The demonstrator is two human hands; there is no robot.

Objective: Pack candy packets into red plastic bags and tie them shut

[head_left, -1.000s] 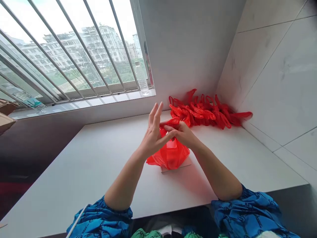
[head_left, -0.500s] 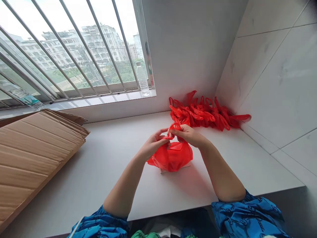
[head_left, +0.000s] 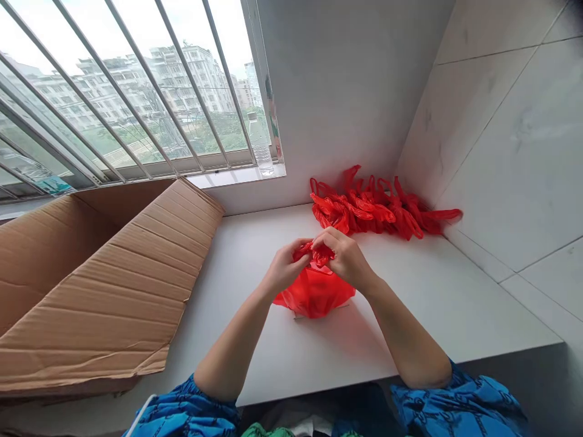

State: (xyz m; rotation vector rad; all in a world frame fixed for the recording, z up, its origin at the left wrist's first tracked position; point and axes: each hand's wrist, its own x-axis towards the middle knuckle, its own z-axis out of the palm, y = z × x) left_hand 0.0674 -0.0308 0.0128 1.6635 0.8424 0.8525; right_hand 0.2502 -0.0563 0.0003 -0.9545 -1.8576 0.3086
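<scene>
A red plastic bag (head_left: 315, 294) rests on the white counter in front of me, bulging at its base, with a thin pale edge showing under it. Both hands pinch its gathered top. My left hand (head_left: 286, 264) grips the twisted plastic from the left, fingers closed. From the right, my right hand (head_left: 342, 252) is closed on the bunched handles, knuckles up. The fingertips nearly meet, and crumpled plastic shows between them. What is inside the bag is hidden.
Several red plastic bags (head_left: 364, 206) lie in a row against the back wall. A large open cardboard box (head_left: 136, 285) covers the counter's left side. A clear bottle (head_left: 260, 145) stands on the sill of the barred window; another bottle (head_left: 45, 179) lies at far left.
The cardboard box has shifted right and turned, showing its open inside. My right hand has rolled over the bag's top, and the loop that stood up is now bunched between my fingers.
</scene>
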